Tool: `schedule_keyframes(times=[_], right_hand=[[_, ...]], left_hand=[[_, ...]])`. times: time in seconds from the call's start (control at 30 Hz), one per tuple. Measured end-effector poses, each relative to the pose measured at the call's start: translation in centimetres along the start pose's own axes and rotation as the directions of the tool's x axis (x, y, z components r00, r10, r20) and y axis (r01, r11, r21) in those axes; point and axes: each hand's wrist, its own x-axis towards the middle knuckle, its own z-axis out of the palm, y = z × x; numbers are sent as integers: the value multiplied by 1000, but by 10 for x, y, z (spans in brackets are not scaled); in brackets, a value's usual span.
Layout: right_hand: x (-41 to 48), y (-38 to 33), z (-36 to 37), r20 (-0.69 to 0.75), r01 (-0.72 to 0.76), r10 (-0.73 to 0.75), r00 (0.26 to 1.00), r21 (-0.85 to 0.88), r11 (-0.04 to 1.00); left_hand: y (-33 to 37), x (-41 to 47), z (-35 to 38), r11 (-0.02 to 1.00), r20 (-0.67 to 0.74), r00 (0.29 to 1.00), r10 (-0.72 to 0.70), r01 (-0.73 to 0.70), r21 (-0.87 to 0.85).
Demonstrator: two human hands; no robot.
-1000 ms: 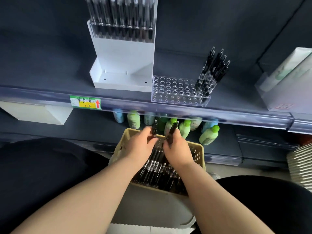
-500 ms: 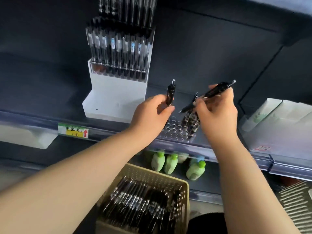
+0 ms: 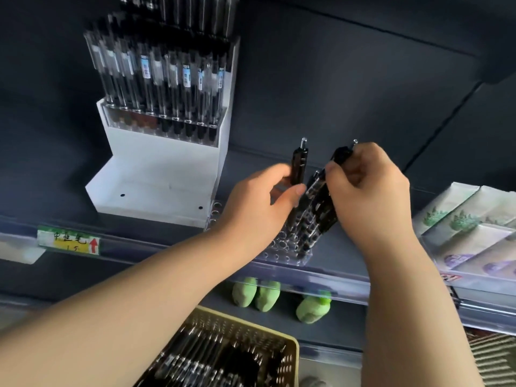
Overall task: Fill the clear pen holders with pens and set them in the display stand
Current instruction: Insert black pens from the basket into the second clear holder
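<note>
A clear pen holder (image 3: 279, 254) with rows of round holes sits on the dark shelf, several black pens (image 3: 317, 216) standing in its right side. Above it my left hand (image 3: 257, 208) grips one black pen (image 3: 299, 163) upright. My right hand (image 3: 368, 191) pinches another black pen (image 3: 341, 155), its top tilted to the right and its lower end among the standing pens. The white display stand (image 3: 156, 185) stands at the left; its upper tier holds a clear holder full of pens (image 3: 159, 88), its lower step is bare.
A yellow basket (image 3: 290, 347) of loose black pens sits low in the middle. Green bottles (image 3: 257, 294) stand on the shelf below. A price label (image 3: 69, 241) marks the shelf rail. Printed boxes (image 3: 474, 230) lie at the right.
Both hands rose from the basket to the shelf, each with a pen. Since half a second ago my right hand has tipped its pen more upright and lowered it into the standing pens.
</note>
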Motion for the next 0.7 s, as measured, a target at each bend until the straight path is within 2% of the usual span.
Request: schedule_keyframes(times=[0.17,0.33,0.7], right_hand=[[-1,5,1,43,12,-9,999,-50,999],[-3,8,-1,76,8,0,997,-111,994],[-2,9,4,84,-8,19,996,-125,992]], left_hand=[[-4,-6,0,999,17,1000,-26,25,20],[-7,-6,-3,999,-27,999,-29,30,29],[-11,-7,-3,999,-28,999,-37,38,34]])
